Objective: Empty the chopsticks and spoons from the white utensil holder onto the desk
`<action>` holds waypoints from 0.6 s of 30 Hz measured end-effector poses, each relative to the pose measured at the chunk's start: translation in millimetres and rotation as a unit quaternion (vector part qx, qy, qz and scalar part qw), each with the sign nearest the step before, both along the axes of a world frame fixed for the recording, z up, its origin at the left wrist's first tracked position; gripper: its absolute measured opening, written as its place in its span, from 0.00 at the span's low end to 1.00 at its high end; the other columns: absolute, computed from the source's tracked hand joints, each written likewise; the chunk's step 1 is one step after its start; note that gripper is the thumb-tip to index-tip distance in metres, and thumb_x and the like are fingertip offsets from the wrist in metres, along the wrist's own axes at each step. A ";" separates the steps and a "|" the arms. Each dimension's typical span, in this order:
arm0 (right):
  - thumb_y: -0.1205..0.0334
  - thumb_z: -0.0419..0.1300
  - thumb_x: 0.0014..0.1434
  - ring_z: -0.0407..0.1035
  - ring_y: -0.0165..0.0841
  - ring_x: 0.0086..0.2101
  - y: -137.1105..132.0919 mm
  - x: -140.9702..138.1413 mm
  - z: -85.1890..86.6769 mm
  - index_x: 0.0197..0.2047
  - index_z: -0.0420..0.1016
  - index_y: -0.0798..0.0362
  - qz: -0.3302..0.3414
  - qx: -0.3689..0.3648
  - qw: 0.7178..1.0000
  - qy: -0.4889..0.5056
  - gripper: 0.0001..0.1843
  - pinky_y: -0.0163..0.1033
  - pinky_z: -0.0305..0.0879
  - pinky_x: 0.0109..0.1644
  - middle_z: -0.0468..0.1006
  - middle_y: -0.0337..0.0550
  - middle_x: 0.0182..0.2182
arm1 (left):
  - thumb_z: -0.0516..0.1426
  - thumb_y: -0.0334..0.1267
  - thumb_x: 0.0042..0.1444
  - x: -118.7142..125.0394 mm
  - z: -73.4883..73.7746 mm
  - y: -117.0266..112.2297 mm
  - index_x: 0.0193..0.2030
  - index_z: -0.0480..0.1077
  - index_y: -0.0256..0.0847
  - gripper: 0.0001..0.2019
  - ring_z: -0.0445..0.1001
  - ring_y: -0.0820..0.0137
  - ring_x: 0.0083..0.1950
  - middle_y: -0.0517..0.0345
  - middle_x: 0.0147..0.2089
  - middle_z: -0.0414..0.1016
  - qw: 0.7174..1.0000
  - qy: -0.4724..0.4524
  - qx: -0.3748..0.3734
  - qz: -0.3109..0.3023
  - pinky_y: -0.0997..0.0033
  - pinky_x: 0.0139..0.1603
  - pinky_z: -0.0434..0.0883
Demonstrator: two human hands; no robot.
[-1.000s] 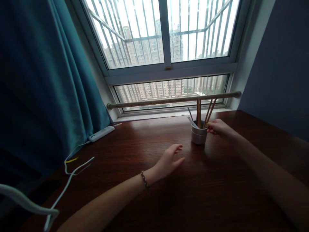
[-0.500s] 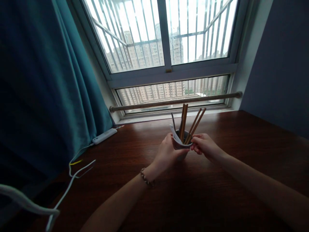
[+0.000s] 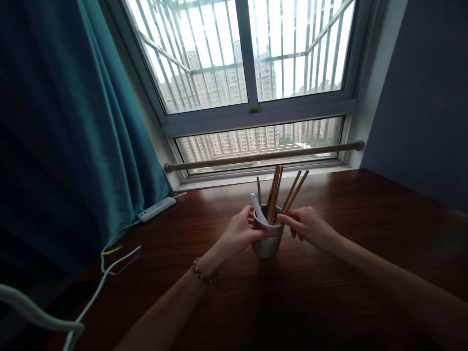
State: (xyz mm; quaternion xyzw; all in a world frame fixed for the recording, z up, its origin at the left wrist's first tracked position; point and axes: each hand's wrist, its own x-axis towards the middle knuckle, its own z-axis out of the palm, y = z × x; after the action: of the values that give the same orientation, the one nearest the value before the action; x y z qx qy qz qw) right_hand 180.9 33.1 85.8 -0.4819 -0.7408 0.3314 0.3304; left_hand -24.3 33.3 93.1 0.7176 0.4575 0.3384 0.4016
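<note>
A grey cup [image 3: 266, 247] stands on the dark wooden table, slightly right of the middle of the head view. My left hand [image 3: 239, 233] is closed round its left side, thumb across the front and fingertips partly hidden behind the rim. Several wooden chopsticks [image 3: 274, 195] rise from the cup, along with a white spoon [image 3: 258, 209] and a thin dark utensil [image 3: 259, 190]. At the right rim my right hand [image 3: 309, 226] pinches two chopsticks [image 3: 295, 194] that lean right. Their lower ends are hidden in the cup.
A white power strip [image 3: 156, 209] lies at the table's back left, by the teal curtain [image 3: 124, 146]. White cables [image 3: 97, 295] run along the left side. Behind the table [image 3: 351, 204] is a barred window with a horizontal rail [image 3: 263, 156].
The cup has shifted a little left and nearer, with both hands. My right thumb has moved from the outer rim over to the leaning chopsticks, and more of the cup's side shows.
</note>
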 end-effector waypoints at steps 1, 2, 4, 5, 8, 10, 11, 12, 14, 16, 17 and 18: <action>0.45 0.52 0.57 0.63 0.28 0.17 0.8 3.1 2.2 0.22 0.70 0.57 -0.016 0.055 0.997 -0.046 0.24 0.32 0.53 0.21 0.70 0.43 0.17 | 0.67 0.42 0.36 -1.7 3.8 0.1 0.43 0.62 0.35 0.28 0.74 0.63 0.42 0.49 0.41 0.73 0.999 -0.028 -0.036 -0.024 0.65 0.40 0.70; 0.44 0.52 0.56 0.64 0.29 0.19 2.1 5.9 4.1 0.23 0.70 0.57 -0.035 0.094 0.992 -0.071 0.25 0.33 0.54 0.23 0.70 0.43 0.18 | 0.66 0.39 0.37 -3.0 7.5 -0.4 0.43 0.62 0.34 0.27 0.74 0.63 0.42 0.49 0.41 0.73 0.995 -0.053 -0.065 -0.047 0.65 0.41 0.70; 0.43 0.54 0.55 0.66 0.32 0.25 5.8 10.1 6.6 0.28 0.73 0.57 -0.049 0.108 0.992 -0.048 0.24 0.34 0.56 0.27 0.73 0.45 0.23 | 0.66 0.36 0.38 -4.0 13.7 -2.6 0.43 0.62 0.34 0.25 0.73 0.65 0.42 0.50 0.42 0.73 0.988 -0.088 -0.099 -0.081 0.65 0.42 0.69; 0.44 0.55 0.55 0.66 0.32 0.27 7.7 11.3 7.4 0.31 0.74 0.57 -0.034 0.089 0.995 -0.015 0.23 0.34 0.56 0.28 0.74 0.45 0.26 | 0.66 0.34 0.37 -4.0 16.0 -4.1 0.42 0.62 0.34 0.25 0.73 0.65 0.42 0.50 0.42 0.73 0.986 -0.094 -0.104 -0.090 0.65 0.42 0.69; 0.49 0.57 0.54 0.62 0.26 0.23 11.6 12.0 8.2 0.40 0.74 0.57 0.037 -0.024 0.994 0.102 0.19 0.30 0.52 0.23 0.73 0.43 0.27 | 0.67 0.32 0.36 -2.7 18.8 -8.6 0.43 0.63 0.34 0.25 0.72 0.65 0.44 0.50 0.43 0.72 0.985 -0.090 -0.109 -0.099 0.64 0.44 0.68; 0.51 0.59 0.53 0.54 0.22 0.18 12.2 11.3 7.4 0.40 0.74 0.58 0.056 -0.086 0.982 0.160 0.18 0.29 0.45 0.18 0.68 0.39 0.22 | 0.67 0.31 0.36 -1.3 17.8 -10.7 0.44 0.63 0.34 0.26 0.71 0.64 0.45 0.50 0.44 0.71 0.983 -0.090 -0.118 -0.111 0.63 0.46 0.68; 0.51 0.60 0.52 0.51 0.21 0.17 12.0 10.9 6.7 0.39 0.74 0.58 0.057 -0.108 0.975 0.183 0.18 0.28 0.42 0.18 0.65 0.37 0.20 | 0.67 0.31 0.36 -0.6 16.7 -11.5 0.44 0.63 0.35 0.26 0.71 0.64 0.46 0.50 0.44 0.71 0.980 -0.096 -0.123 -0.122 0.63 0.46 0.68; 0.52 0.61 0.51 0.50 0.20 0.17 11.7 10.7 5.8 0.38 0.73 0.59 0.056 -0.122 0.970 0.203 0.18 0.28 0.41 0.17 0.63 0.36 0.20 | 0.67 0.31 0.37 0.1 15.5 -12.2 0.44 0.63 0.35 0.26 0.71 0.64 0.46 0.50 0.44 0.71 0.978 -0.103 -0.128 -0.133 0.63 0.46 0.68; 0.53 0.63 0.50 0.51 0.19 0.17 11.1 10.5 3.9 0.37 0.73 0.59 0.047 -0.136 0.963 0.230 0.17 0.27 0.42 0.17 0.63 0.36 0.20 | 0.67 0.31 0.37 1.5 13.0 -13.5 0.43 0.63 0.36 0.25 0.71 0.64 0.46 0.51 0.44 0.71 0.973 -0.112 -0.135 -0.148 0.63 0.46 0.68; 0.54 0.64 0.49 0.52 0.19 0.18 10.7 10.6 2.6 0.36 0.73 0.59 0.034 -0.135 0.960 0.242 0.17 0.26 0.43 0.17 0.64 0.36 0.21 | 0.67 0.30 0.37 2.8 11.2 -15.2 0.43 0.63 0.36 0.26 0.71 0.66 0.45 0.52 0.43 0.71 0.972 -0.115 -0.139 -0.153 0.64 0.46 0.67; 0.55 0.64 0.48 0.52 0.19 0.17 10.7 10.6 2.2 0.36 0.72 0.59 0.028 -0.132 0.960 0.247 0.16 0.26 0.43 0.17 0.65 0.37 0.22 | 0.67 0.30 0.36 3.4 10.6 -16.0 0.43 0.62 0.36 0.26 0.71 0.66 0.45 0.52 0.43 0.71 0.972 -0.114 -0.140 -0.152 0.64 0.46 0.67; 0.56 0.64 0.48 0.52 0.19 0.17 10.6 10.5 2.1 0.35 0.72 0.59 0.022 -0.130 0.959 0.252 0.15 0.26 0.44 0.17 0.65 0.36 0.21 | 0.67 0.29 0.36 4.0 10.2 -16.9 0.43 0.62 0.36 0.26 0.71 0.66 0.45 0.53 0.43 0.70 0.972 -0.113 -0.141 -0.152 0.64 0.46 0.67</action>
State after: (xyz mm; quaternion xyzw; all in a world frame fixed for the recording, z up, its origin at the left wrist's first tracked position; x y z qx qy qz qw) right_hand 191.4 43.7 87.9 -0.4049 -0.5946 0.5427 0.4335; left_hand -20.3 16.4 103.3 0.6716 0.3381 0.2845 0.5947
